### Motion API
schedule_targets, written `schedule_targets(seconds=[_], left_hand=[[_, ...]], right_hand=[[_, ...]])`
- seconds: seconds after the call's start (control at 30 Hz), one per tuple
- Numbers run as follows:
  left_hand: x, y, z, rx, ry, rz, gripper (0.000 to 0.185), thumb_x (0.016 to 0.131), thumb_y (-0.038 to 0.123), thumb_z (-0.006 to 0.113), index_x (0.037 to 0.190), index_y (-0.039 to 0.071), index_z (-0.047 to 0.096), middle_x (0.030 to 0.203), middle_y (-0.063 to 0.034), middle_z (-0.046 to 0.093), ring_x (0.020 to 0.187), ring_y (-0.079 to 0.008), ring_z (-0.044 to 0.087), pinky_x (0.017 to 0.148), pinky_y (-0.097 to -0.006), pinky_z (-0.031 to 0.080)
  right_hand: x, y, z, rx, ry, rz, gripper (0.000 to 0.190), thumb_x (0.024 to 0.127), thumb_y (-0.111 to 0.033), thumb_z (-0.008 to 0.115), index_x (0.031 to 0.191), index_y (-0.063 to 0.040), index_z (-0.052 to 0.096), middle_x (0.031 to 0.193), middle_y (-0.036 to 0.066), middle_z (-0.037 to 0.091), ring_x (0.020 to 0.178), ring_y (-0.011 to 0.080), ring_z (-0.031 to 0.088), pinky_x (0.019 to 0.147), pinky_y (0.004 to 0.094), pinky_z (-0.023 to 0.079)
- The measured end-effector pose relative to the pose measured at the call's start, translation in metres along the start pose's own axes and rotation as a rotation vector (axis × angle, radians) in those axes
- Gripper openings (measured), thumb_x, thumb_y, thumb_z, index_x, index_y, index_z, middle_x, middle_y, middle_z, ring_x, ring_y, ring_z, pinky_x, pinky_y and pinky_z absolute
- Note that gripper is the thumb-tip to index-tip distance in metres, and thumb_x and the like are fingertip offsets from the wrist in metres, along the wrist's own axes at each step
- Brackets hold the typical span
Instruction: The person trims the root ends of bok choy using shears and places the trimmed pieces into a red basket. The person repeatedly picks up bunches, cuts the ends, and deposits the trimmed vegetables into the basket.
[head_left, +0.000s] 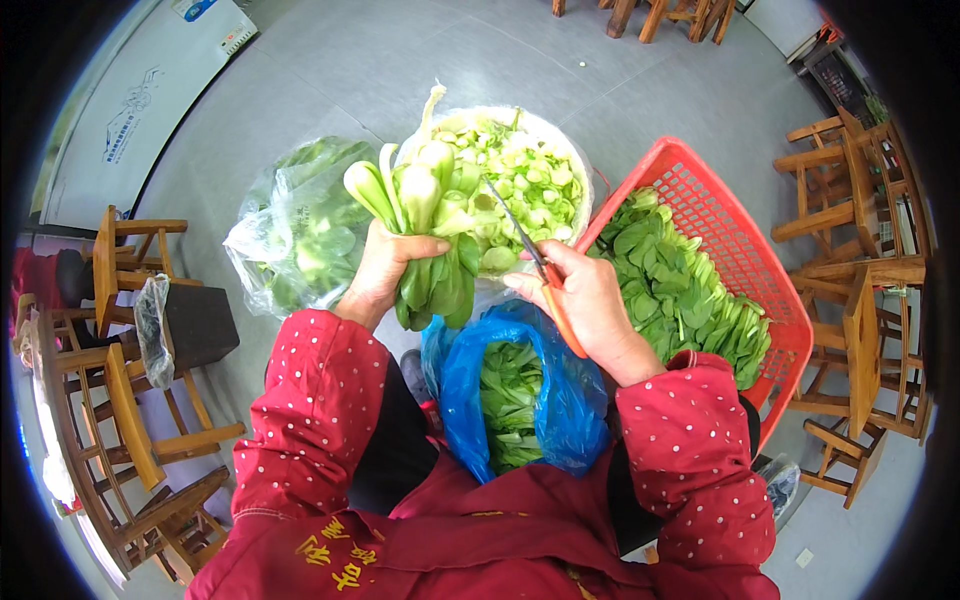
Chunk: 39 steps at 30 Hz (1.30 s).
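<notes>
A bunch of leafy greens with pale stalks (420, 187) is gripped in my left hand (386, 262), its stalk ends pointing away from me and its leaves hanging toward me. My right hand (589, 300) holds orange-handled scissors (556, 294), their blades directed up and left, close to the bunch. Beneath the blades stands a round, plastic-lined container (586, 184) filled with cut stalk ends (540, 180). Nearer my body, a blue plastic bag (574, 420) gapes around cut greens (511, 397). Whether the blades touch the stalks I cannot tell.
At the right, a red plastic basket (787, 330) holds rows of leafy greens (667, 274). A clear plastic bag of greens (300, 225) lies at the left. Wooden stools (832, 187) and a dark bin (199, 322) stand around on the grey tiled floor (315, 82).
</notes>
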<state>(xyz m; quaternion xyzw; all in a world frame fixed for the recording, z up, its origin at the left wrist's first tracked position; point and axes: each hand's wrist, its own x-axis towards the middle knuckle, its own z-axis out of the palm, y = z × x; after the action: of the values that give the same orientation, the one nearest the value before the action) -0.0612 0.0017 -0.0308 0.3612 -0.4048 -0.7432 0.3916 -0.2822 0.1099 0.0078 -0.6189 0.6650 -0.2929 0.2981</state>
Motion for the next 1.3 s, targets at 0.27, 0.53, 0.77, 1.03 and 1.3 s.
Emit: schedule_targets(seconds=[0.27, 0.53, 0.77, 1.03, 1.3], left_hand=[[-0.008, 0.009, -0.003, -0.020, -0.112, -0.037, 0.071, 0.068, -0.001, 0.069, 0.136, 0.001, 0.047, 0.120, -0.0103, 0.061, 0.108, -0.0239, 0.062, 0.092, -0.0361, 0.052], [-0.015, 0.017, -0.005, 0.007, -0.255, -0.229, 0.094, 0.058, -0.003, 0.073, 0.146, 0.002, 0.039, 0.130, -0.0116, 0.058, 0.120, -0.0257, 0.055, 0.104, -0.0363, 0.044], [-0.016, 0.013, -0.010, -0.005, -0.217, -0.282, 0.076, 0.055, 0.002, 0.071, 0.129, -0.002, 0.055, 0.110, -0.0148, 0.068, 0.100, -0.0266, 0.065, 0.092, -0.0369, 0.051], [-0.009, 0.012, -0.010, -0.026, -0.195, -0.263, 0.088, 0.058, -0.004, 0.072, 0.141, 0.002, 0.044, 0.123, -0.0122, 0.062, 0.113, -0.0259, 0.059, 0.099, -0.0361, 0.047], [-0.009, 0.018, -0.007, 0.038, -0.198, -0.254, 0.086, 0.060, -0.010, 0.073, 0.141, 0.001, 0.044, 0.125, -0.0110, 0.061, 0.116, -0.0253, 0.059, 0.102, -0.0362, 0.046]], right_hand=[[0.002, 0.004, -0.006, 0.133, -0.096, 0.048, 0.039, 0.086, -0.039, 0.076, 0.094, -0.006, 0.059, 0.064, 0.007, 0.050, 0.058, 0.0185, 0.049, 0.057, 0.0361, 0.042], [0.005, 0.006, -0.015, 0.193, -0.179, -0.015, 0.046, 0.080, -0.044, 0.081, 0.097, -0.005, 0.064, 0.067, 0.008, 0.054, 0.060, 0.0208, 0.053, 0.059, 0.0372, 0.044], [0.009, 0.002, -0.028, -0.073, -0.214, 0.034, 0.045, 0.073, -0.045, 0.083, 0.097, -0.010, 0.068, 0.066, 0.006, 0.059, 0.062, 0.0266, 0.060, 0.059, 0.0389, 0.046], [0.009, 0.009, -0.023, -0.146, -0.014, -0.146, 0.038, 0.075, -0.040, 0.082, 0.094, -0.011, 0.068, 0.067, 0.008, 0.062, 0.063, 0.0297, 0.063, 0.060, 0.0404, 0.049], [0.007, 0.005, -0.026, -0.071, -0.096, -0.027, 0.042, 0.077, -0.042, 0.081, 0.093, -0.009, 0.062, 0.069, 0.008, 0.058, 0.065, 0.0293, 0.060, 0.060, 0.0405, 0.047]])
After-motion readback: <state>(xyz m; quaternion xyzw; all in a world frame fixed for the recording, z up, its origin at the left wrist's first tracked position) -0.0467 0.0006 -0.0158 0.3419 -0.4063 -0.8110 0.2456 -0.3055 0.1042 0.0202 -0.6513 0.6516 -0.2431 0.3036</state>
